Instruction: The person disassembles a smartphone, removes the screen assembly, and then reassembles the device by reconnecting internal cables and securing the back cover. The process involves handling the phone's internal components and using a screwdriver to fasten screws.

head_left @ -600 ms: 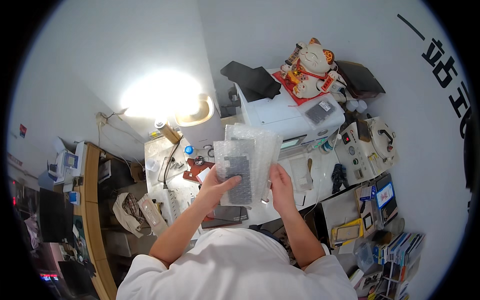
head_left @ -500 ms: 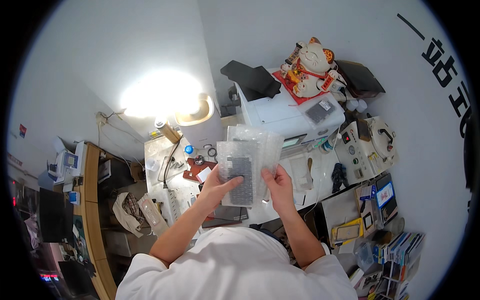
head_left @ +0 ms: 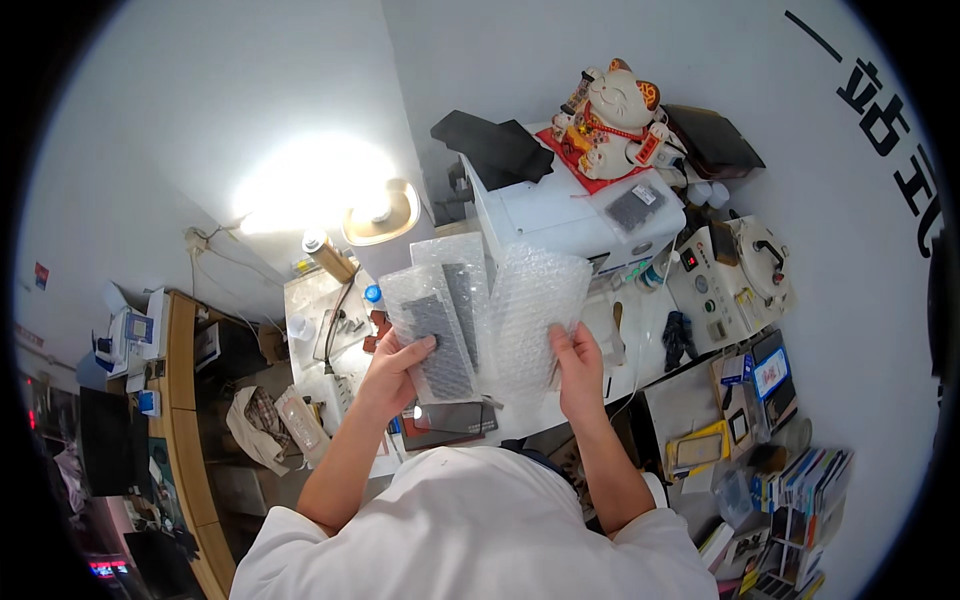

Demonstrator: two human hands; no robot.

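Two bubble-wrap pouches, a front one (head_left: 420, 312) and a rear one (head_left: 465, 285), overlap in my left hand (head_left: 386, 380), each with a dark flat rectangular piece inside. My left thumb presses on the front pouch; the fingers are behind it. A paler bubble-wrap pouch (head_left: 535, 310), perhaps more than one layer, is gripped along its right edge by my right hand (head_left: 578, 372), thumb in front. Its contents cannot be made out. Both hands hold the pouches upright over the workbench, with a narrow gap between the two groups.
A white boxy machine (head_left: 525, 220) at the back carries a cat figurine (head_left: 612, 115) and another wrapped pouch (head_left: 640, 205). A control-panel machine (head_left: 715, 285) stands right. Left are a white bin-shaped container (head_left: 382, 220) and a gold cylinder (head_left: 328, 255). Books (head_left: 805, 500) fill the lower right.
My hands have moved apart, splitting the stack of pouches into a left and a right group. The left pouches now tilt and fan out; the right one has shifted right.
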